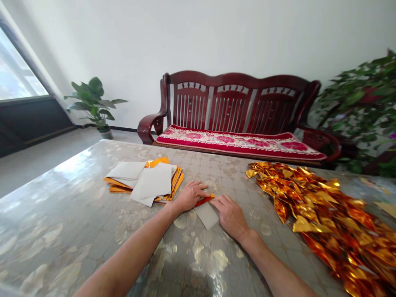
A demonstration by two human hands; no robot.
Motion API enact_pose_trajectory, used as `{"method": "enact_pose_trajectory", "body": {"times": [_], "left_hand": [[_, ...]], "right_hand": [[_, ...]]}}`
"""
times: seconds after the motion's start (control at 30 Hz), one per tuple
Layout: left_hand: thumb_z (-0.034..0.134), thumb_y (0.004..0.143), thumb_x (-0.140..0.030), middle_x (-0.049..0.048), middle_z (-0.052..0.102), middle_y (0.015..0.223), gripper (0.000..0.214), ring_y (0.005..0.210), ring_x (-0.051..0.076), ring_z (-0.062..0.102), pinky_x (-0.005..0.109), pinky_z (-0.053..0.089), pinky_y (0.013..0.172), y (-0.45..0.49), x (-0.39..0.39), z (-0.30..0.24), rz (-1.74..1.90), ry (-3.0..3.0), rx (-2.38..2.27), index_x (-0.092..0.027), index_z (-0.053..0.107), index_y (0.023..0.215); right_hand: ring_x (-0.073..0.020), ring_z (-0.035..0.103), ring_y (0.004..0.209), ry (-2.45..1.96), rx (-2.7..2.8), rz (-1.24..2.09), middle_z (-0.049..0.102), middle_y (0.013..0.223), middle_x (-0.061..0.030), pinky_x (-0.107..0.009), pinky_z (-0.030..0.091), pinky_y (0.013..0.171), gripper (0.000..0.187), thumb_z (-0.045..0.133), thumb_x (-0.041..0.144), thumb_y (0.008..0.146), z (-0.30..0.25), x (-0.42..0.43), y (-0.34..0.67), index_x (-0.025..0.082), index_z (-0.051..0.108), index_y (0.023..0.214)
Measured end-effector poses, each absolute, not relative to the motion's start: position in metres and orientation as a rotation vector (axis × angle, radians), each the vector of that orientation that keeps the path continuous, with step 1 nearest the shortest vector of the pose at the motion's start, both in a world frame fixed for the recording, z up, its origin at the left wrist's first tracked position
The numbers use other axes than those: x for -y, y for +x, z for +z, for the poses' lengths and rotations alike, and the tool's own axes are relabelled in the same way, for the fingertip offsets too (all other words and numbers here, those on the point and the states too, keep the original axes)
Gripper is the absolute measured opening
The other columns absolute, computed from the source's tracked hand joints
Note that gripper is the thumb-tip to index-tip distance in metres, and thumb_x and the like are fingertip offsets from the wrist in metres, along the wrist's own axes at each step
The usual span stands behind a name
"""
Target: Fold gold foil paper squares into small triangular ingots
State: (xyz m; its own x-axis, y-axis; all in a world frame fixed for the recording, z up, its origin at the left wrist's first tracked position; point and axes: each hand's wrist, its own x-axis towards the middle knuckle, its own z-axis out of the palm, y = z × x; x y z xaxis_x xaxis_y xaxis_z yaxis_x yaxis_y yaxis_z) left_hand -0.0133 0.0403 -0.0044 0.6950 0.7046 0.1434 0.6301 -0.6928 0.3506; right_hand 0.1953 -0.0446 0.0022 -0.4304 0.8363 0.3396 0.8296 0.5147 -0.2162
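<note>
A pale sheet (208, 218) lies on the table (93, 235) between the two hands, seemingly part-folded: a red-orange foil strip shows along its far edge, while the near part is flat. The left hand (191, 194) rests at that strip with fingers extended, not clamped; the right hand (229, 212) has its fingertips on the strip's other end, and whether they pinch cannot be told. Just beyond the left wrist, which partly crowds it, a stack of flat sheets (154, 181) appears unworked. Well apart to the right, a large heap of gold foil pieces (324, 214) looks already shaped. Farther out stand a wooden bench (232, 105) and a potted plant (93, 101).
</note>
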Motion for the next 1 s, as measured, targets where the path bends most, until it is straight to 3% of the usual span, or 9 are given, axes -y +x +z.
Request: {"method": "enact_pose_trajectory", "body": {"times": [0.3,0.43,0.53,0.63,0.8,0.9,1.0], "left_hand": [[0.049,0.087,-0.004,0.0037,0.06,0.138,0.047,0.134,0.025,0.048,0.052,0.035,0.114,-0.012,-0.043,-0.01,0.565,2.629,-0.995,-0.032,0.072,0.117],[0.048,0.09,-0.007,0.0087,0.066,0.127,0.037,0.116,0.02,0.061,0.039,0.049,0.102,-0.016,-0.032,-0.01,1.031,2.419,-1.01,-0.023,0.072,0.113],[0.046,0.093,-0.011,0.0074,0.069,0.115,0.031,0.109,0.017,0.063,0.034,0.051,0.097,-0.024,-0.008,-0.008,1.289,2.391,-0.947,-0.022,0.07,0.109],[0.044,0.092,-0.009,0.0055,0.07,0.109,0.031,0.1,0.016,0.064,0.03,0.053,0.09,-0.026,0.02,-0.003,1.1,2.563,-0.817,-0.022,0.069,0.105],[0.054,0.092,-0.018,0.009,0.059,0.132,0.021,0.119,0.024,0.056,0.04,0.045,0.102,-0.016,0.044,0.007,0.684,2.816,-1.041,-0.021,0.062,0.111],[0.063,0.089,-0.033,0.0105,0.058,0.132,0.028,0.123,0.029,0.052,0.046,0.04,0.106,-0.013,0.045,0.01,0.544,2.859,-1.121,-0.02,0.059,0.113],[0.066,0.087,-0.044,0.0107,0.058,0.131,0.041,0.123,0.028,0.052,0.045,0.036,0.108,-0.019,0.041,0.01,0.472,2.855,-1.078,-0.021,0.055,0.118]], "right_hand": [[-0.0206,0.052,0.097,-1.436,2.423,-0.133,0.063,0.103,-0.006,-0.03,0.041,0.085,0.028,0.047,0.01,0.094,0.001,0.045,0.191,0.022,0.066,0.111],[-0.022,0.051,0.099,-1.524,2.407,-0.192,0.062,0.103,-0.0069,-0.03,0.041,0.085,0.025,0.048,0.012,0.094,0.0,0.046,0.188,0.022,0.065,0.109],[-0.0224,0.05,0.103,-1.598,2.382,-0.204,0.061,0.107,-0.0071,-0.03,0.041,0.084,0.027,0.048,0.01,0.093,-0.001,0.049,0.186,0.022,0.063,0.112],[-0.0224,0.05,0.105,-1.69,2.369,-0.169,0.061,0.109,-0.0064,-0.029,0.041,0.08,0.028,0.048,0.008,0.091,0.002,0.054,0.178,0.022,0.061,0.112],[-0.0224,0.053,0.103,-1.862,2.373,-0.087,0.06,0.109,-0.0085,-0.03,0.041,0.074,0.024,0.043,0.011,0.093,0.017,0.066,0.163,0.019,0.062,0.105],[-0.0225,0.056,0.101,-1.85,2.427,-0.018,0.061,0.107,-0.0081,-0.032,0.042,0.079,0.02,0.046,0.014,0.091,0.03,0.073,0.166,0.02,0.063,0.1],[-0.025,0.055,0.107,-1.693,2.513,0.084,0.062,0.111,-0.0068,-0.036,0.041,0.088,0.02,0.06,0.029,0.086,0.039,0.08,0.18,0.022,0.063,0.105]]}}
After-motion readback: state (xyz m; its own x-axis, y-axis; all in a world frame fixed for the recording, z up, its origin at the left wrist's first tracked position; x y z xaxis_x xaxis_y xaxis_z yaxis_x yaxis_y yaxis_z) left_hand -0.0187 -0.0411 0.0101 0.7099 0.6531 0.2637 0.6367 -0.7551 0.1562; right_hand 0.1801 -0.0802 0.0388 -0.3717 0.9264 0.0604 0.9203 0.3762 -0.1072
